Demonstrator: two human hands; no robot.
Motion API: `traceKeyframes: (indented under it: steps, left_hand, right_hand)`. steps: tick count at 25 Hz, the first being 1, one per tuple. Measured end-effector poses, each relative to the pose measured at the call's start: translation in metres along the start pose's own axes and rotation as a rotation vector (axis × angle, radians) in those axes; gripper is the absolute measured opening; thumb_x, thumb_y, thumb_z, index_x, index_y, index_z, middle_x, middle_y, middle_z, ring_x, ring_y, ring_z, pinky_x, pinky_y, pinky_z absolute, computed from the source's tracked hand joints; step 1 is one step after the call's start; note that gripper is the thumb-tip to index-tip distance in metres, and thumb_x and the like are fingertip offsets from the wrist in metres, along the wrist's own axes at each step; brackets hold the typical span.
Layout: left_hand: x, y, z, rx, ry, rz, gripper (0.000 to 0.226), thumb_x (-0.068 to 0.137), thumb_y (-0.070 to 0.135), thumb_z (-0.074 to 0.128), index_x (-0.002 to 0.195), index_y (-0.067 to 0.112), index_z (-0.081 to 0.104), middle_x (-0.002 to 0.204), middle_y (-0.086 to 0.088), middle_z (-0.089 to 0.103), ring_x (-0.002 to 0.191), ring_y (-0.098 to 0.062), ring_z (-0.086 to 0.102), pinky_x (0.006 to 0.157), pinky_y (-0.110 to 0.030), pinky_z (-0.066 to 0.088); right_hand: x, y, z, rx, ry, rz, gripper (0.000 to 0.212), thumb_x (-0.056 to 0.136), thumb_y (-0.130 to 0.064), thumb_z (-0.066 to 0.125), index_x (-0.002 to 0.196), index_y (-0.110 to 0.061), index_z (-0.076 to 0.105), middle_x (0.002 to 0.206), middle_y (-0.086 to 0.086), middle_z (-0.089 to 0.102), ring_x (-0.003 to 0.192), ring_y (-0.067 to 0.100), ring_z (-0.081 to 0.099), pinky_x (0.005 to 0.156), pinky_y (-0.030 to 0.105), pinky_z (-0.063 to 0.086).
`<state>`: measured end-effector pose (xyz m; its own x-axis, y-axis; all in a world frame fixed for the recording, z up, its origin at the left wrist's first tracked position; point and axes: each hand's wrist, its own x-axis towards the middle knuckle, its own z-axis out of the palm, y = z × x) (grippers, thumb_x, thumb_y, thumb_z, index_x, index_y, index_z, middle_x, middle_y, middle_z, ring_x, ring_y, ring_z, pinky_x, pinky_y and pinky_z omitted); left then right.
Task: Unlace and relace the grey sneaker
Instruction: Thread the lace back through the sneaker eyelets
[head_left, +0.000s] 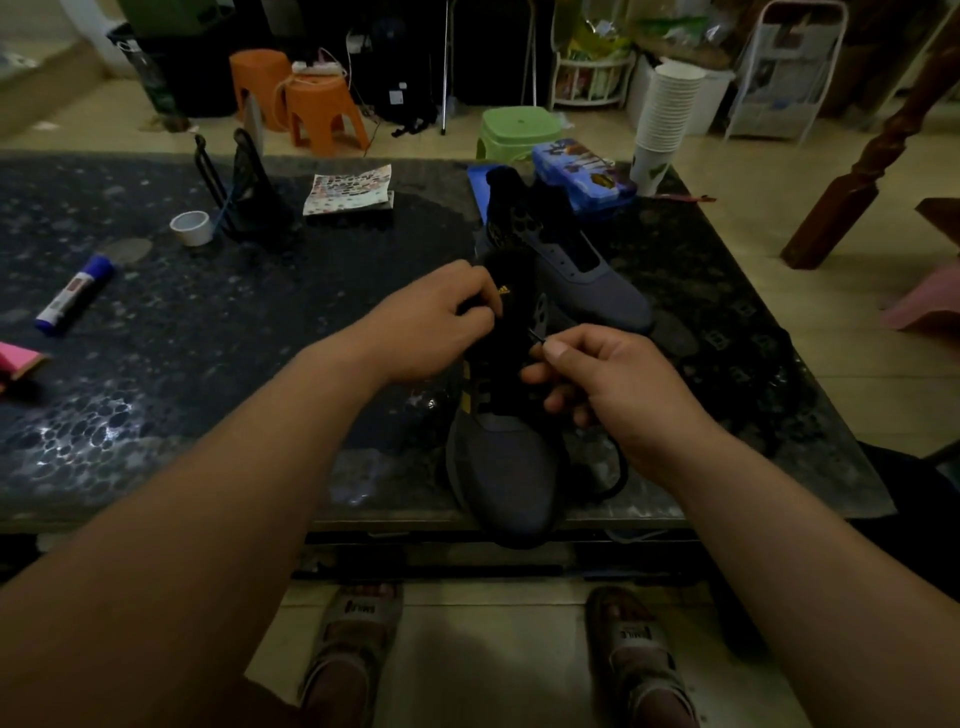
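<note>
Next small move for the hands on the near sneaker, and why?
Probably thread the lace tip into the near sneaker at its lacing edge. The right hand already pinches the tip there, and the left hand grips the upper, steadying it.

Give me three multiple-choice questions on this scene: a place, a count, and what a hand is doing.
1. Where is the white roll of tape? A) on the dark speckled table, left of the near grey sneaker; B) on the floor; C) on a stool.
2. How many orange plastic stools stand beyond the table? A) one; B) two; C) four.
3. What is the right hand doing? A) lying flat; B) pinching the black lace's tip; C) holding a cup.
1 A: it sits on the tabletop. 2 B: two stand side by side. 3 B: thumb and finger pinch the tip.
</note>
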<state>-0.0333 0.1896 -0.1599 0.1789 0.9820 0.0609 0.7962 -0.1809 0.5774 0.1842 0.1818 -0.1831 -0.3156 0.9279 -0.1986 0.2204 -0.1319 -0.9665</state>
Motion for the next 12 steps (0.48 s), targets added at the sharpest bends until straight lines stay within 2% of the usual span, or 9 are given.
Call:
traceKeyframes:
  steps: [2,5,8,12]
  left_hand:
    - [0.002,-0.002,-0.007,0.046,-0.106,0.008,0.021,0.092,0.032,0.055,0.1,0.023,0.072,0.111,0.004,0.05,0.102,-0.012,0.056,0.1,-0.039,0.047]
    - [0.003,-0.006,-0.014,0.11,-0.277,0.03,0.011,0.094,0.025,0.069,0.102,0.031,0.074,0.12,0.01,0.045,0.109,-0.006,0.054,0.105,-0.03,0.044]
    - [0.003,-0.015,-0.016,0.124,-0.277,0.119,0.01,0.096,0.029,0.071,0.098,0.039,0.072,0.115,0.015,0.051,0.106,-0.005,0.057,0.105,-0.036,0.046]
    - [-0.002,-0.019,-0.018,0.083,-0.259,0.096,0.01,0.101,0.028,0.064,0.103,0.036,0.071,0.112,0.013,0.057,0.103,-0.005,0.059,0.102,-0.037,0.047]
  right_hand:
    - [0.002,0.001,0.0,-0.041,-0.003,-0.006,0.019,0.107,-0.021,0.054,0.104,-0.012,0.071,0.092,-0.001,0.079,0.061,0.01,0.061,0.047,0.019,0.042]
    - [0.004,0.003,0.001,-0.126,0.022,-0.037,0.017,0.106,-0.02,0.055,0.1,-0.014,0.07,0.088,-0.002,0.079,0.055,0.01,0.056,0.049,0.02,0.043]
    - [0.003,-0.001,0.006,-0.206,0.074,-0.102,0.012,0.103,-0.024,0.06,0.096,-0.022,0.069,0.083,-0.005,0.078,0.051,0.003,0.056,0.051,0.023,0.044]
    - [0.006,0.001,0.023,-0.443,0.154,-0.27,0.009,0.097,-0.034,0.068,0.091,-0.029,0.074,0.076,-0.011,0.072,0.073,0.003,0.066,0.066,0.029,0.052]
